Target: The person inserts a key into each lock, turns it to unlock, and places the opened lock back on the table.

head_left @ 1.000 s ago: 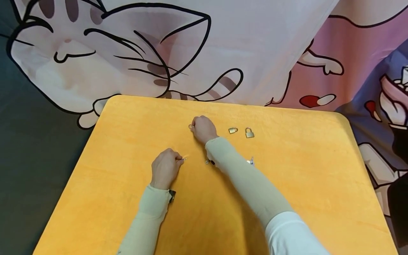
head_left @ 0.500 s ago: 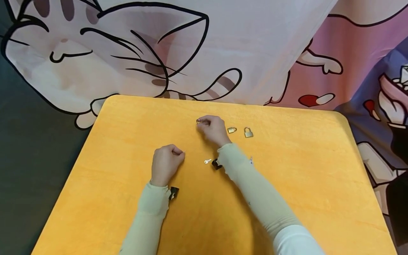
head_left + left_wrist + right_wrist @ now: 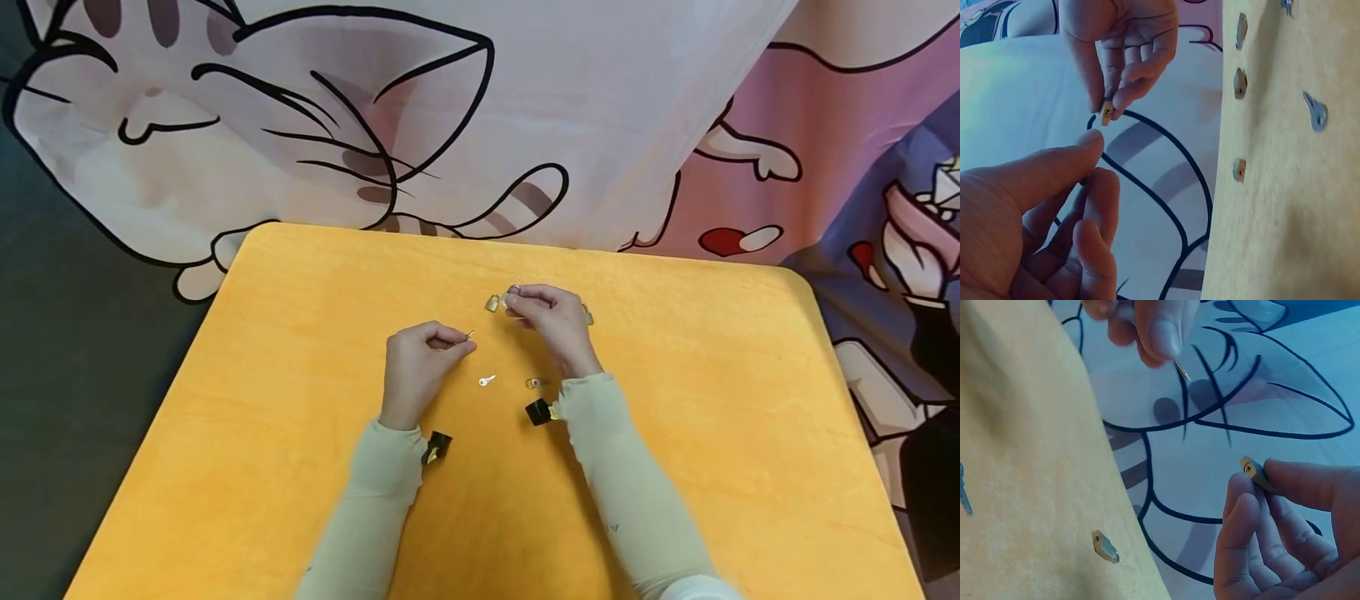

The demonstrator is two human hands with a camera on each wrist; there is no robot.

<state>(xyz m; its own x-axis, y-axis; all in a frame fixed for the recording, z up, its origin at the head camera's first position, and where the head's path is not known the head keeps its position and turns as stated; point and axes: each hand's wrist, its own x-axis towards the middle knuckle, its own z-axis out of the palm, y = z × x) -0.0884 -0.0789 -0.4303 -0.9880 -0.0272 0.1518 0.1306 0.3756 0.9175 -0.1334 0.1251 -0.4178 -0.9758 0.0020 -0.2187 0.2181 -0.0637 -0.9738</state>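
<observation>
My left hand [image 3: 420, 367] is raised over the table, pinching a small key [image 3: 470, 335] between thumb and forefinger; its thin tip shows in the right wrist view, key tip [image 3: 1182, 370]. A short way to the right, my right hand [image 3: 553, 323] holds a small brass padlock [image 3: 1255, 473] between thumb and fingers, its keyhole end turned toward the left hand. The key and the padlock are apart. On the table behind the hands lie a padlock [image 3: 492, 303] and another padlock [image 3: 588, 315], partly hidden by the right hand. The left wrist view also shows a middle padlock [image 3: 1240, 84].
A loose key [image 3: 487, 381] lies on the yellow table [image 3: 300, 417], with another small key [image 3: 535, 383] to its right. Printed cloth [image 3: 600, 108] hangs behind the table's far edge. Each wrist bears a small black camera.
My right hand has lifted off the table and moved right with the padlock, uncovering a padlock on the table. My left hand has risen and shifted right with the key.
</observation>
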